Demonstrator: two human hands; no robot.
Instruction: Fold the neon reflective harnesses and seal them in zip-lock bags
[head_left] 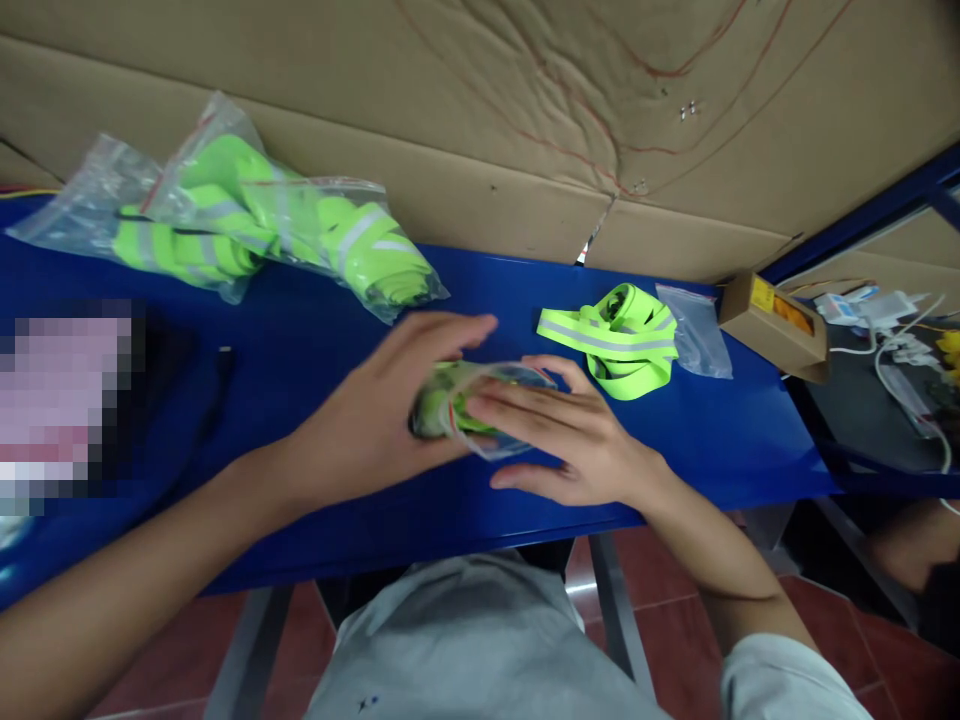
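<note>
My left hand point(375, 410) and my right hand point(562, 435) both grip a small clear plastic bag point(469, 405) with a folded neon-green reflective strap inside, held just above the blue table point(315, 330). The left hand wraps the bag's left end, while the right hand's fingers press across its right side. A loose neon-green strap with grey reflective bands point(619, 340) lies on the table just beyond my right hand, next to an empty clear bag point(701, 330).
A pile of bagged green straps point(255, 225) sits at the table's far left. A small cardboard box point(776, 325) rests at the right edge, with cables and white chargers point(892, 330) beyond. Cardboard sheets point(480, 110) line the back. A blurred patch covers the left.
</note>
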